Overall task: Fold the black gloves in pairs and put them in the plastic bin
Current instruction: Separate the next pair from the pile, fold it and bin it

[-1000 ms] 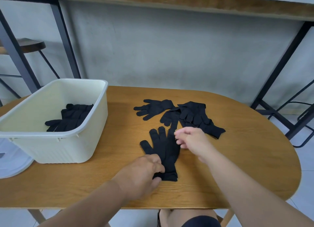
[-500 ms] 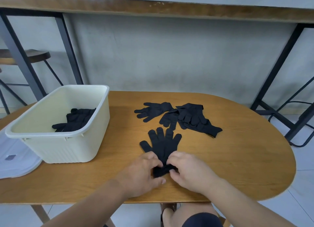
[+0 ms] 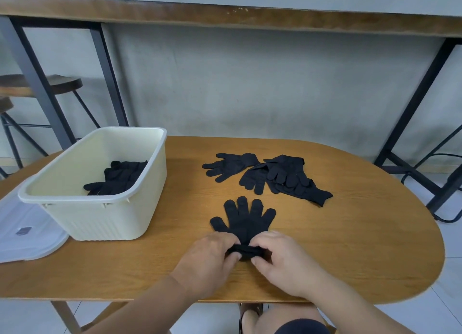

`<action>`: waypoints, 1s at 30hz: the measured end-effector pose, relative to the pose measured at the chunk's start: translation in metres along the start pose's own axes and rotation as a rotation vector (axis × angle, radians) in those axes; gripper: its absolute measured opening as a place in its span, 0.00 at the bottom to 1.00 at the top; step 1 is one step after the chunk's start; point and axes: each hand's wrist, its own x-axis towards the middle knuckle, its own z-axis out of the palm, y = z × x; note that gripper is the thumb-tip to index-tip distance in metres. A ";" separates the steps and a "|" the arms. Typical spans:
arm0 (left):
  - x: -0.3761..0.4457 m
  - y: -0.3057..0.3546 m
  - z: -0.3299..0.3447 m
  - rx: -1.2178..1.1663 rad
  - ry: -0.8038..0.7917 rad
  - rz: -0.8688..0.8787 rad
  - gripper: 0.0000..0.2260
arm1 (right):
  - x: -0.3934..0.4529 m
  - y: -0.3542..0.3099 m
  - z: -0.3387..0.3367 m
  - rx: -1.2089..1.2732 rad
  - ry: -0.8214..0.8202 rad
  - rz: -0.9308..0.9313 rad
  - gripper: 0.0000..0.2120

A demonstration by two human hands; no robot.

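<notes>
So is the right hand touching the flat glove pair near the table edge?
Touching. The head view shows the right hand pinching the rolled cuff of the glove pair, opposite the left hand.

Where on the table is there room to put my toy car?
The wooden table is bare right of the loose glove pile, and between the plastic bin and the flat glove pair. The near middle is crowded: the left hand and right hand pinch the pair's cuff.

**Colour rundown, mostly black and cream**

Gloves on the table [image 3: 243, 221] are plain black, same for the ones in the bin [image 3: 120, 177]. Bin [image 3: 100, 218] is cream with ribbed walls. Table [image 3: 350, 233] is honey-brown woodgrain. Lid [image 3: 27, 236] is frosted white. Wall [image 3: 250, 83] is grey.
</notes>
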 end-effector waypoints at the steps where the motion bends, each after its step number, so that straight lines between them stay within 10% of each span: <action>1: 0.000 0.000 -0.002 -0.041 0.000 -0.037 0.05 | 0.001 0.000 -0.001 0.114 -0.005 0.066 0.05; 15: 0.046 -0.003 0.007 -0.231 -0.011 -0.377 0.06 | 0.044 0.004 0.011 0.256 0.177 0.455 0.06; 30: 0.037 -0.016 -0.002 0.220 -0.001 0.170 0.15 | 0.028 0.007 0.007 -0.218 0.137 -0.014 0.15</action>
